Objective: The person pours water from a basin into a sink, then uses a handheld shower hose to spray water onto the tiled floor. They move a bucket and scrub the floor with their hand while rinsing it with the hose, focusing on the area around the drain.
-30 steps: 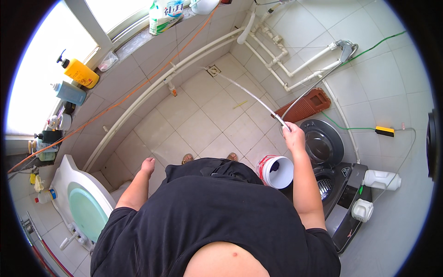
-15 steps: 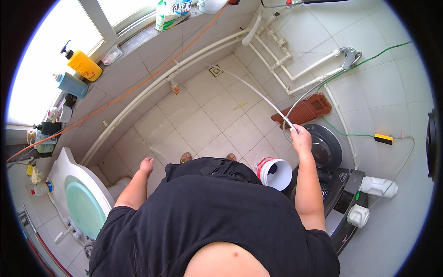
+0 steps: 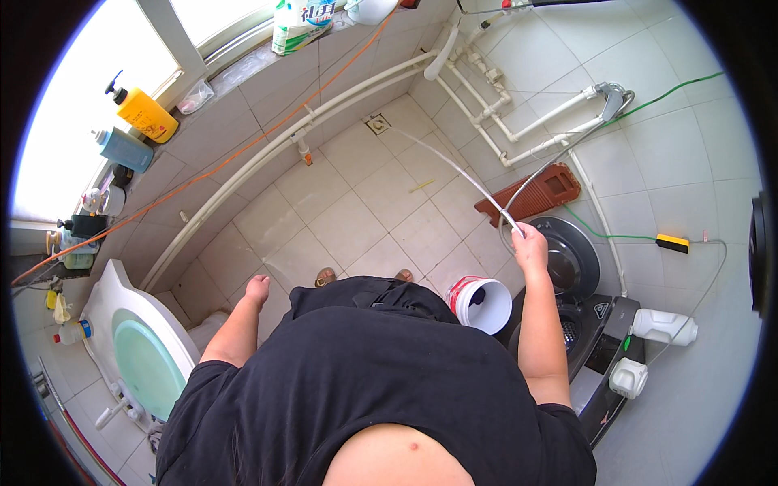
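My right hand (image 3: 531, 247) is closed round a grey shower hose (image 3: 557, 155), which loops down from the tap (image 3: 613, 99) on the right wall. From that hand a thin pale jet of water (image 3: 440, 152) arcs away to the far floor, coming down by the square drain (image 3: 378, 124). On the other side my left hand (image 3: 258, 289) hangs beside my body, its fingers curled and nothing seen in them. A white bucket (image 3: 492, 308) with a red band and something dark inside stands below my right forearm.
A brown washboard (image 3: 539, 194) leans by the right wall, near a black washing machine (image 3: 604, 344) with its round lid (image 3: 567, 255) raised. White bottles (image 3: 664, 327) lie on the machine. At left stands a washbasin (image 3: 109, 296) holding a green basin (image 3: 134, 344). Bottles (image 3: 146, 116) line the windowsill.
The far end of the water jet has shifted slightly toward the right of the drain. Both hands stay nearly where they were.
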Action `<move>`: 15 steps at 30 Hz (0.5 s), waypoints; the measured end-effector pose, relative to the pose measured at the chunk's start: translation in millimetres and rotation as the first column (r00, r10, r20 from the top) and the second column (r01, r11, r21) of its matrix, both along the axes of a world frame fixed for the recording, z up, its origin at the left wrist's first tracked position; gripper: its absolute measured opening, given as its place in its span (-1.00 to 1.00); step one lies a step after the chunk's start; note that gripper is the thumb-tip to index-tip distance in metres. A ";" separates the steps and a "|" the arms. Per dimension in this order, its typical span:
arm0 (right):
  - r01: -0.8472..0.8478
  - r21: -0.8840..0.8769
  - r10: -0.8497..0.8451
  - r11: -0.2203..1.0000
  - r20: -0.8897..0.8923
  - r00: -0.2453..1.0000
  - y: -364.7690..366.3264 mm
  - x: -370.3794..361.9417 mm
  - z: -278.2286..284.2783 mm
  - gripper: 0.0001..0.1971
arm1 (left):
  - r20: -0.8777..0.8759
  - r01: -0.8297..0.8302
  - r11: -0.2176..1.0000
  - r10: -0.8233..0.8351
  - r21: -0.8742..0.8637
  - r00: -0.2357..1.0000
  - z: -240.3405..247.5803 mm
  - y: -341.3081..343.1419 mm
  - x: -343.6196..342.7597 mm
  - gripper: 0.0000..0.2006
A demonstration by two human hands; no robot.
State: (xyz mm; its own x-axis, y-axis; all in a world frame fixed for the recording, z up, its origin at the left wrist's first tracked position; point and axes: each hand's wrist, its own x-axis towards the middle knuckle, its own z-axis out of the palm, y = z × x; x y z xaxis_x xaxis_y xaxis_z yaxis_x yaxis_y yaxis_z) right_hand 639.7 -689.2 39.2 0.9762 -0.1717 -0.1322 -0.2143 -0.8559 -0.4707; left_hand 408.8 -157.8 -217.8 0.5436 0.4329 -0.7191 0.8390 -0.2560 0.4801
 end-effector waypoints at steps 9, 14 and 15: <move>0.154 0.094 -0.155 0.984 0.007 0.988 -22.6 8.8 3.1 -0.77 | -0.018 0.034 0.999 -0.034 0.026 0.999 -6.0 5.1 -0.5 -0.65; 0.208 0.146 -0.219 0.967 0.061 0.974 -29.5 10.2 14.5 -0.78 | 0.005 -0.007 1.000 0.007 -0.006 1.000 0.2 1.9 1.2 -0.64; 0.223 0.135 -0.233 0.965 0.061 0.971 -35.7 10.6 15.3 -0.78 | 0.006 -0.002 1.000 0.002 -0.006 1.000 -2.1 2.7 0.8 -0.64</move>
